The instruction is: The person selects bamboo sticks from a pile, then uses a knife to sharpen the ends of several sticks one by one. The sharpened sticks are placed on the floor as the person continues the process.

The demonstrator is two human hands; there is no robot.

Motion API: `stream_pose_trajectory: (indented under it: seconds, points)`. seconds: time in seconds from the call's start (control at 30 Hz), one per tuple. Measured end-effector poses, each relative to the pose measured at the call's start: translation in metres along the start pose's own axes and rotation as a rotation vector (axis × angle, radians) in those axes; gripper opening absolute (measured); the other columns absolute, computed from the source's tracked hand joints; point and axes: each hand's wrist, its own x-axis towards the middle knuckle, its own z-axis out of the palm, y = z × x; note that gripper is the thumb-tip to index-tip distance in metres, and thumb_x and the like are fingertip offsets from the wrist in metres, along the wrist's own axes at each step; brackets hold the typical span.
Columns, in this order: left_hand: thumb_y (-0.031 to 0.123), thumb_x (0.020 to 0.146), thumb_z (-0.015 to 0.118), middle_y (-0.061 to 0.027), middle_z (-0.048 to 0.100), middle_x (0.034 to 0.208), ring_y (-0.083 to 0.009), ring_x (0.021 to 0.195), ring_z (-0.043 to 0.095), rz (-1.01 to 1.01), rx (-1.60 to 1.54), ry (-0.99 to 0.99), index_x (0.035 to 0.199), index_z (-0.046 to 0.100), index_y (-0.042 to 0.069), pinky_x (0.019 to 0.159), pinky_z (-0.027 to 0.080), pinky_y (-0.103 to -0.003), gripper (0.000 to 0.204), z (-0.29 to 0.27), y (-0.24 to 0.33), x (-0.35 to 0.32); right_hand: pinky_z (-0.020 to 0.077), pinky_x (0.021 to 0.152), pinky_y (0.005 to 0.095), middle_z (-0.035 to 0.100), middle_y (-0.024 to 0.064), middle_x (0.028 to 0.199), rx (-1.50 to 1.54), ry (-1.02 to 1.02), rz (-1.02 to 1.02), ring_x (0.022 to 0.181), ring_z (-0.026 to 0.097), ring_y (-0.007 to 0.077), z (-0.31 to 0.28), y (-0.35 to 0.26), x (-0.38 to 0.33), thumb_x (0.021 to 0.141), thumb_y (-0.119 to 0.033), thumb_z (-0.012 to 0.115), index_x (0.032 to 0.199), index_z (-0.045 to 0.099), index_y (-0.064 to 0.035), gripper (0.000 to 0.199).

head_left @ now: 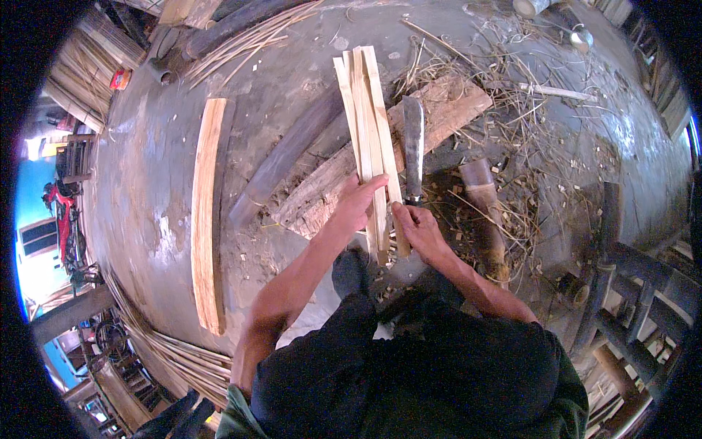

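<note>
My left hand (356, 201) is wrapped round a bundle of pale, flat bamboo strips (363, 110), which point away from me and fan slightly at the far end. My right hand (420, 228) has its thumb and fingers closed on the lower part of the rightmost strip (387, 157). Just beyond that hand is a machete (414, 135), its broad blade pointing away over a split wooden block (457, 110). Most of its handle is hidden at my right hand, and I cannot tell whether any finger touches it.
A wide pale slat (208, 219) lies alone at the left. A dark bamboo pole (292, 154) slants beside the block. Shavings and chips (526, 146) litter the right side, round a bamboo piece (486, 212). Long thin strips (175, 351) lie lower left; a bamboo frame (636, 285) stands right.
</note>
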Motion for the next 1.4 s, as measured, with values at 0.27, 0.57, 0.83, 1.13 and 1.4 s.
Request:
stream_pose_trajectory:
  seconds: [0.27,0.57,0.83,1.13,1.4]
  points:
    - [0.016,0.089,0.064,-0.0106,0.066,0.098,-0.0211,0.089,0.066,-0.173,-0.138,-0.152,0.114,0.059,0.003,0.079,0.055,-0.037,0.028,0.003,0.020,-0.020,0.0406,0.061,0.0251,0.055,0.0000,0.075,0.061,0.271,-0.328,0.069,0.046,0.0059,-0.001,0.001,-0.008,0.098,-0.024,0.052,0.097,0.059,0.0030,0.028]
    - [0.027,0.092,0.060,-0.0091,0.066,0.103,-0.0213,0.093,0.065,-0.155,-0.178,-0.155,0.116,0.059,0.001,0.082,0.053,-0.037,0.035,-0.014,-0.006,-0.010,0.0482,0.078,0.0398,0.063,0.0185,0.100,-0.371,0.194,-0.345,0.084,0.063,0.0294,0.017,0.019,0.000,0.093,-0.033,0.059,0.117,0.052,0.0026,0.044]
    - [0.021,0.092,0.060,-0.0037,0.062,0.087,-0.0147,0.079,0.059,0.112,0.238,-0.042,0.100,0.062,0.007,0.070,0.050,-0.032,0.016,0.005,-0.009,-0.026,0.0501,0.079,0.0484,0.064,0.0253,0.092,-0.297,-0.081,-0.205,0.091,0.064,0.0407,0.017,-0.001,-0.016,0.093,-0.028,0.054,0.131,0.037,0.0022,0.052]
    - [0.027,0.097,0.051,-0.0138,0.044,0.139,-0.0226,0.127,0.041,0.267,0.459,-0.544,0.142,0.034,0.001,0.109,0.032,-0.037,0.054,0.079,0.032,-0.074,0.0510,0.068,0.0341,0.062,0.0080,0.085,0.305,-0.309,-0.388,0.075,0.060,0.0170,-0.059,-0.010,-0.038,0.087,-0.025,0.065,0.129,0.044,-0.0013,0.052]
    - [0.010,0.097,0.052,-0.0093,0.060,0.115,-0.0168,0.110,0.054,0.179,1.026,-0.889,0.129,0.049,0.001,0.101,0.039,-0.032,0.033,0.137,0.035,-0.063,0.0436,0.067,0.0294,0.058,0.0036,0.090,0.305,0.685,-0.517,0.077,0.054,0.0141,-0.140,0.086,-0.186,0.091,-0.022,0.065,0.116,0.056,-0.0061,0.032]
